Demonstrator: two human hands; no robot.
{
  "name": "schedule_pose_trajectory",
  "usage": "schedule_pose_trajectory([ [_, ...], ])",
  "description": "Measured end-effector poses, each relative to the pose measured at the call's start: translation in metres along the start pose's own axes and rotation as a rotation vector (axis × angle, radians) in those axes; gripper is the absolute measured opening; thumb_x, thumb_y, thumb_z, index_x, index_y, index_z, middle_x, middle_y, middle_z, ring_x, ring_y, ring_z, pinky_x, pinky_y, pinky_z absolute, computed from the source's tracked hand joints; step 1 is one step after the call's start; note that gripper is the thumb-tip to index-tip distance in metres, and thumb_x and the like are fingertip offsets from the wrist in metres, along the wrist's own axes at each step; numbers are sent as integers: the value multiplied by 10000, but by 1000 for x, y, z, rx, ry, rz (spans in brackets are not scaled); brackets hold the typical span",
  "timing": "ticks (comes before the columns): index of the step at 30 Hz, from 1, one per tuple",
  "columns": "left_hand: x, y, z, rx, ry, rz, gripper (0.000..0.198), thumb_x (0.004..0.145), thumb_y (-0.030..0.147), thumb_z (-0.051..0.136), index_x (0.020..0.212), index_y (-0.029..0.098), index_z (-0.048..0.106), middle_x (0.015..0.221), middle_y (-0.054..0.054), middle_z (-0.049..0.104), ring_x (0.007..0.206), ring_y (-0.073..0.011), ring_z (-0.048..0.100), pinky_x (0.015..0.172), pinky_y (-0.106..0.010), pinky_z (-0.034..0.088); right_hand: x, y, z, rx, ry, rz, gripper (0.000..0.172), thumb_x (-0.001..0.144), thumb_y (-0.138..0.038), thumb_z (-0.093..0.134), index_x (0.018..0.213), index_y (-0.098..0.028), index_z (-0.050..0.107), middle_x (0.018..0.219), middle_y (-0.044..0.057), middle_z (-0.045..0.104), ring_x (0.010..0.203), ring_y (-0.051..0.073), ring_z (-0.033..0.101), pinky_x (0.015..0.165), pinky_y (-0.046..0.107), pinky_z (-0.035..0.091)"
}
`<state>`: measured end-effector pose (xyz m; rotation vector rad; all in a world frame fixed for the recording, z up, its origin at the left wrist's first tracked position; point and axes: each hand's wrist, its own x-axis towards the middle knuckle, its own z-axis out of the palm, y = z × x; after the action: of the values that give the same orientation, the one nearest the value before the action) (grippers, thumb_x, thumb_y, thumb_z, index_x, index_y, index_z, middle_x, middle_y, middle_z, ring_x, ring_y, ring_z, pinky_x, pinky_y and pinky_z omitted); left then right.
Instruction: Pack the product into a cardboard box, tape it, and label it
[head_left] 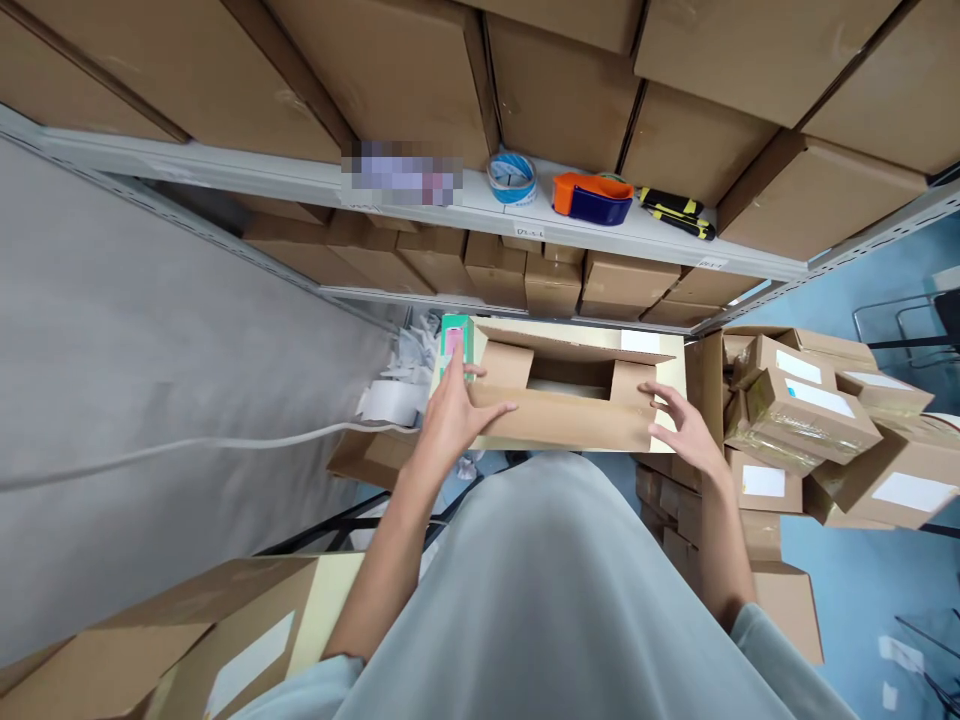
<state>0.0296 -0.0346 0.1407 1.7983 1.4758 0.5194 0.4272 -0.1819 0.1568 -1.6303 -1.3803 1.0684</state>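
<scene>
An open cardboard box [562,418] sits on a narrow pale table [671,352] in front of me. Its long flaps stand at the front and back, with shorter flaps at both ends. My left hand [450,412] is at its left end, index finger pointing forward and thumb stretched over the near flap. At the right end is my right hand [684,428], fingers apart and slightly bent, fingertips by the box's edge. Both hands are open. A green box with a pink patch [456,330] stands just beyond my left fingertips. The box's inside is mostly in shadow.
Above the table, a shelf [536,222] holds a tape roll [512,178], an orange and blue tape dispenser [592,198] and black-yellow cutters [675,212]. Labelled cartons [814,410] are piled at right. A white label roll [390,402] and cable [225,442] lie left.
</scene>
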Motion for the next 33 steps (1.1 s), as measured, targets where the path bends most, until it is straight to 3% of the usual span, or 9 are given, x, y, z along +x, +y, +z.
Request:
schedule_pose_trajectory([
  [2,4,-4,11,41,143,127,1441,762,548,1013,1833,201,113,1726,-302,458,1618,-476,481,1309,-636,428,9,8,12,-35,212,26,987,874,-668,897,1702,-362,456,1510,134,655,1248,305,745,1019,486,664],
  [4,8,-8,16,56,168,226,1511,760,578,1011,1834,193,21,1847,-337,177,1742,-503,226,1376,-663,305,20,11,24,-93,316,24,1112,847,-580,926,1759,-373,324,1437,110,640,1048,241,750,858,415,677],
  [8,13,-7,12,58,78,292,1469,804,618,973,1834,270,-15,1891,-289,-8,1778,-481,53,1406,-669,215,30,7,28,-206,390,-10,950,868,-557,896,1683,-360,448,1359,89,647,943,215,713,788,392,667],
  [11,11,-5,9,21,26,275,1267,877,589,923,1819,313,122,1900,-234,47,1782,-437,114,1398,-625,283,19,5,24,-296,417,-52,675,943,-607,822,1529,-328,639,1500,143,614,1217,301,709,963,487,668],
  [14,3,-7,13,7,-9,217,847,942,545,859,1647,291,466,1869,-190,201,1741,-408,286,1366,-586,374,5,14,30,-313,402,-60,497,1033,-631,707,1390,-289,759,1631,169,572,1486,364,601,1184,589,571],
  [16,-2,-10,19,0,-17,180,612,979,539,806,1477,261,585,1784,-188,372,1689,-392,390,1343,-579,407,1,23,41,-242,415,-19,482,1066,-639,652,1335,-263,785,1593,182,628,1516,359,596,1197,580,564],
  [19,-3,-12,28,-36,34,138,421,1064,528,667,1376,252,604,1536,-172,598,1571,-349,528,1295,-543,452,4,34,59,-105,484,40,513,1067,-672,627,1290,-235,775,1502,197,709,1528,344,604,1143,528,602],
  [24,5,-7,31,-61,106,87,305,1079,469,604,1290,253,645,1293,-130,636,1304,-316,654,1194,-490,514,19,32,61,-64,519,43,542,1039,-703,643,1258,-225,777,1444,191,767,1499,336,644,1202,519,561],
  [33,6,1,46,-53,190,-60,271,1000,461,671,1188,266,677,1221,-117,630,1248,-340,660,1091,-493,571,43,33,48,-189,453,33,477,1090,-597,597,1348,-233,768,1463,164,777,1482,336,670,1215,539,560],
])
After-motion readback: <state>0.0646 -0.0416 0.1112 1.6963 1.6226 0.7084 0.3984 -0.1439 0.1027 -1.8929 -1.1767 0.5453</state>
